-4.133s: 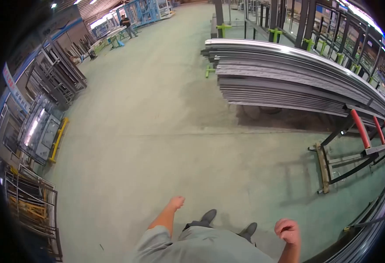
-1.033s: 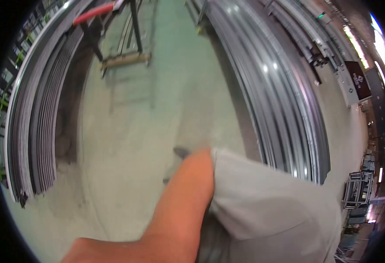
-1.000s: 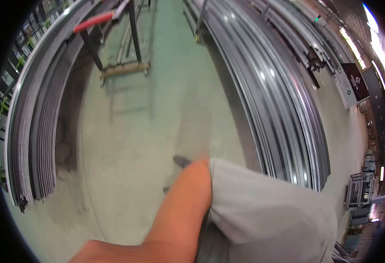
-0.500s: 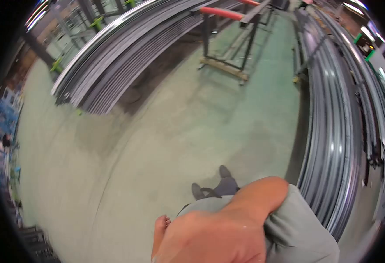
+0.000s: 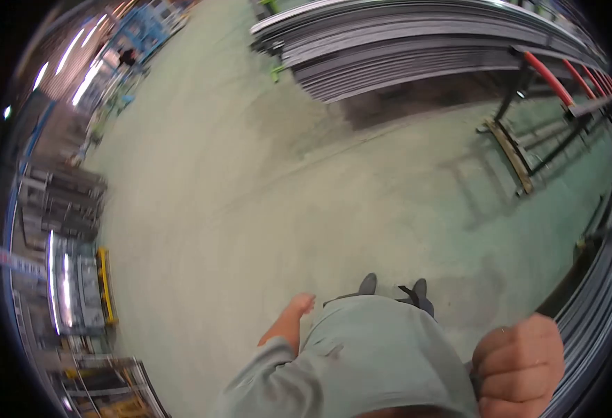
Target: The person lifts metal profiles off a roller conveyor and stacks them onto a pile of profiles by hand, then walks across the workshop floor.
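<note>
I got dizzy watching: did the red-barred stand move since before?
No: the red-barred stand keeps its place beside the stacked metal profiles; the view turned.

Your flr [image 5: 201, 244] is pale, going greener twd the R, w/ a thin line [image 5: 389, 127] across it. Upper L of you, bright strip lights [image 5: 73, 50] nr a blue frame [image 5: 149, 31]; blue trim [image 5: 33, 139] runs down your L side. Upper R: red-topped stand [image 5: 548, 76], its shadow [image 5: 495, 180] below.
</note>
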Motion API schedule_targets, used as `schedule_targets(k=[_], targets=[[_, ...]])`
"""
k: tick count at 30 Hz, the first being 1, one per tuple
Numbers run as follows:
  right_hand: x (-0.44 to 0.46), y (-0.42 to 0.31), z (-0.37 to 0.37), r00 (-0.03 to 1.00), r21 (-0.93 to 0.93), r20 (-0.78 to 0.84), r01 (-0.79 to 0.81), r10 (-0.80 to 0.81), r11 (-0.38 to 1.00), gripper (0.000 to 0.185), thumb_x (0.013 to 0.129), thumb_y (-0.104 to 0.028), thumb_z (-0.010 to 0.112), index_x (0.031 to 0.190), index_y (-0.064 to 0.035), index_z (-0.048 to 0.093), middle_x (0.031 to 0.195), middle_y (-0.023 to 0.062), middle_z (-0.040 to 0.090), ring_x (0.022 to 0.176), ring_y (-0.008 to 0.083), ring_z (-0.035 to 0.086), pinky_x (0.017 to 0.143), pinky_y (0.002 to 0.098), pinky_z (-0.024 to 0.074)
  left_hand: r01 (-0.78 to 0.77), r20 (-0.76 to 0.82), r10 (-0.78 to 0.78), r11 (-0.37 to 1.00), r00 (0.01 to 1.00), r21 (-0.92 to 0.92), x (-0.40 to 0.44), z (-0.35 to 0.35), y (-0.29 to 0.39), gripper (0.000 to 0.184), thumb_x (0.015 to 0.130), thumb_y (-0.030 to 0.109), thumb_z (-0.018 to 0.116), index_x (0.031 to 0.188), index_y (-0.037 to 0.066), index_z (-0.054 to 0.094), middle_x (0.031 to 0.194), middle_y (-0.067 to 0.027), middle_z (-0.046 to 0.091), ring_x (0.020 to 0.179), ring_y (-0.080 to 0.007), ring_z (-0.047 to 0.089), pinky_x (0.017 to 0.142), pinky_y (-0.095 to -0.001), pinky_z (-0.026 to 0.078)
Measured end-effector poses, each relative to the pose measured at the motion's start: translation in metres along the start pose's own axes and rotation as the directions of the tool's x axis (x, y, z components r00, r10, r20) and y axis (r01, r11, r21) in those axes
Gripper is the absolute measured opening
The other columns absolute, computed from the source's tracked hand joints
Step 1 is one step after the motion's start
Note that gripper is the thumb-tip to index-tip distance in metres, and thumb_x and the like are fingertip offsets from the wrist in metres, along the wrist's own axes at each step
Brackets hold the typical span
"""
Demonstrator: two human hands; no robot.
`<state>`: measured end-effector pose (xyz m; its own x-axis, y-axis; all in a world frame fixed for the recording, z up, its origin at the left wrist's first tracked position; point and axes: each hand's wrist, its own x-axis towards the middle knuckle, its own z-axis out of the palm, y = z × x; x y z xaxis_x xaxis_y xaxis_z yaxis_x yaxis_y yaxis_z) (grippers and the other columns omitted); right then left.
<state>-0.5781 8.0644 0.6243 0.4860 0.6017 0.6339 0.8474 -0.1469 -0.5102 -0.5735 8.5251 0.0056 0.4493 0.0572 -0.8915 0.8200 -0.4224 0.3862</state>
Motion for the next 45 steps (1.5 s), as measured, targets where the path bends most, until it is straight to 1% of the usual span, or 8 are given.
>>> schedule_targets(k=[2, 4, 8, 11, 14, 17, 20, 45], targets=[[-0.025, 0.035, 0.034, 0.942, 0.154, -0.222, 0.289, -0.252, 0.945, 0.036, 0.088, -0.018, 0.050, 0.055, -0.0083, 0.044, 0.052, 0.0054, 0.043, 0.041, 0.0169, 0.044, 0.039, 0.0268, 0.0329, -0.072, 0.018, 0.074, 0.994, 0.997, -0.082, 0.010, 0.003, 0.001, 0.025, 0.089, 0.032, 0.052, 0.085, 0.008, 0.059, 0.071, -0.0034, 0.058, 0.058, -0.0162, 0.054, 0.047, -0.0331, 0.042], [-0.111, 0.050, 0.079, 0.861, 0.114, -0.434, -0.238, 0.264, 0.965, 0.035, 0.090, -0.025, 0.050, 0.060, -0.0081, 0.047, 0.058, 0.0069, 0.049, 0.049, 0.0186, 0.047, 0.047, 0.0273, 0.0355, -0.137, 0.114, 0.154, 0.980, 0.982, -0.141, 0.022, 0.004, 0.006, 0.020, 0.088, 0.030, 0.052, 0.082, 0.012, 0.058, 0.068, -0.0010, 0.055, 0.057, -0.0137, 0.052, 0.045, -0.0320, 0.040], [-0.243, 0.119, 0.127, 0.023, 0.526, -0.259, -0.835, 0.966, 0.161, 0.026, 0.088, -0.026, 0.056, 0.075, -0.0037, 0.053, 0.063, 0.0003, 0.050, 0.058, 0.0081, 0.046, 0.052, 0.0262, 0.0359, -0.039, 0.082, 0.059, 0.973, 0.995, -0.228, 0.003, 0.016, 0.024, 0.020, 0.087, 0.030, 0.052, 0.080, 0.013, 0.057, 0.076, -0.0007, 0.055, 0.064, -0.0114, 0.052, 0.053, -0.0295, 0.043], [-0.334, 0.141, 0.182, -0.208, -0.162, -0.172, -0.958, 0.963, -0.236, 0.039, 0.085, -0.036, 0.059, 0.096, 0.0008, 0.063, 0.082, 0.0163, 0.066, 0.079, 0.0283, 0.065, 0.069, 0.0365, 0.0491, -0.119, 0.099, 0.121, 0.993, 0.988, -0.025, -0.006, 0.015, 0.021, 0.018, 0.086, 0.028, 0.050, 0.080, 0.014, 0.058, 0.068, 0.0003, 0.053, 0.055, -0.0129, 0.047, 0.046, -0.0306, 0.037], [-0.401, 0.132, 0.219, -0.272, -0.364, 0.120, -0.907, 0.955, -0.212, 0.042, 0.082, -0.039, 0.061, 0.100, -0.0016, 0.063, 0.091, 0.0159, 0.067, 0.080, 0.0292, 0.065, 0.069, 0.0361, 0.0507, -0.820, 0.397, 0.808, 0.174, 0.436, 0.545, 0.084, -0.010, -0.075, 0.020, 0.086, 0.028, 0.050, 0.085, 0.011, 0.060, 0.070, -0.0012, 0.055, 0.059, -0.0149, 0.050, 0.047, -0.0323, 0.037], [-0.476, 0.128, 0.263, -0.530, 0.378, 0.236, -0.722, 0.814, -0.579, 0.038, 0.083, -0.036, 0.060, 0.104, -0.0039, 0.060, 0.084, 0.0105, 0.065, 0.073, 0.0206, 0.063, 0.058, 0.0321, 0.0486, -0.533, 0.307, 0.436, 0.702, 0.846, 0.472, 0.024, -0.019, -0.042, 0.024, 0.087, 0.030, 0.051, 0.095, 0.010, 0.060, 0.080, -0.0043, 0.059, 0.068, -0.0156, 0.053, 0.055, -0.0319, 0.042], [-0.528, 0.100, 0.299, -0.733, 0.565, 0.109, -0.510, 0.672, -0.649, 0.034, 0.085, -0.033, 0.058, 0.103, -0.0054, 0.057, 0.078, 0.0060, 0.060, 0.066, 0.0132, 0.058, 0.051, 0.0275, 0.0439, 0.105, 0.068, -0.109, 0.992, 0.992, 0.066, -0.016, -0.026, -0.021, 0.030, 0.089, 0.032, 0.052, 0.106, 0.009, 0.060, 0.090, -0.0075, 0.062, 0.076, -0.0164, 0.057, 0.063, -0.0316, 0.047], [-0.533, 0.071, 0.315, -0.735, 0.675, 0.089, -0.452, 0.672, -0.583, 0.025, 0.087, -0.031, 0.055, 0.092, -0.0066, 0.055, 0.072, 0.0057, 0.058, 0.059, 0.0147, 0.056, 0.047, 0.0283, 0.0414, 0.075, 0.157, -0.068, 0.996, 0.985, -0.042, 0.016, 0.004, 0.044, 0.025, 0.086, 0.027, 0.056, 0.102, 0.008, 0.059, 0.085, -0.0060, 0.061, 0.068, -0.0159, 0.057, 0.054, -0.0301, 0.045]])
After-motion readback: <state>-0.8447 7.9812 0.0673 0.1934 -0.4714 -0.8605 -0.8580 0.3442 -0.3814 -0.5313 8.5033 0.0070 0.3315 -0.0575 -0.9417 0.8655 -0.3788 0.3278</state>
